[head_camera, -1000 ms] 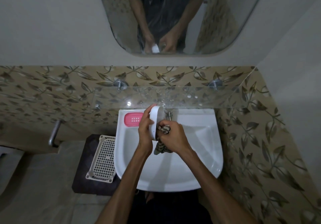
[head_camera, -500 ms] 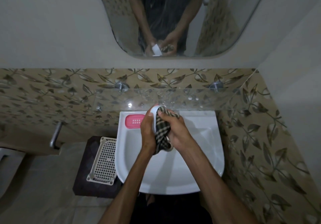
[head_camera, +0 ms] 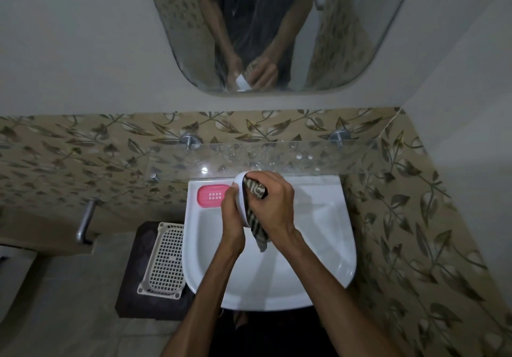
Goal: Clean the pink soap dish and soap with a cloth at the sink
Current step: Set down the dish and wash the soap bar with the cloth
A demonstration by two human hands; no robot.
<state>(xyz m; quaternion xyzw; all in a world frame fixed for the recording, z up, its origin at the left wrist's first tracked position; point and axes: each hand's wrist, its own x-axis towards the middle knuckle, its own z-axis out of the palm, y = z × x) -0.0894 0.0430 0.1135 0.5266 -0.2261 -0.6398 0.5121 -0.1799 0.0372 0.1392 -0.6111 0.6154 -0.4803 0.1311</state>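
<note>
Sink (head_camera: 327, 246): white basin. We work over its back half, both hands held above the bowl.

Cloth (head_camera: 256, 190): checked, dark and pale. One second ago we had it bunched low against the white piece; half a second ago it came up over the top edge; now it is pressed to the upper face, its tail hanging toward the basin. We judge the wipe is travelling upward and this piece is partly done.

White oval piece (head_camera: 240, 198): soap or dish part, we cannot tell which. Held on edge.

Pink soap dish (head_camera: 212, 196): unmoved on the sink's back-left ledge, just beside our left hand, not yet wiped.

Right hand (head_camera: 273, 207): fingers curled round the cloth, pressing it on.

Left hand (head_camera: 231, 215): fingers wrapped round the white piece's back.
</note>
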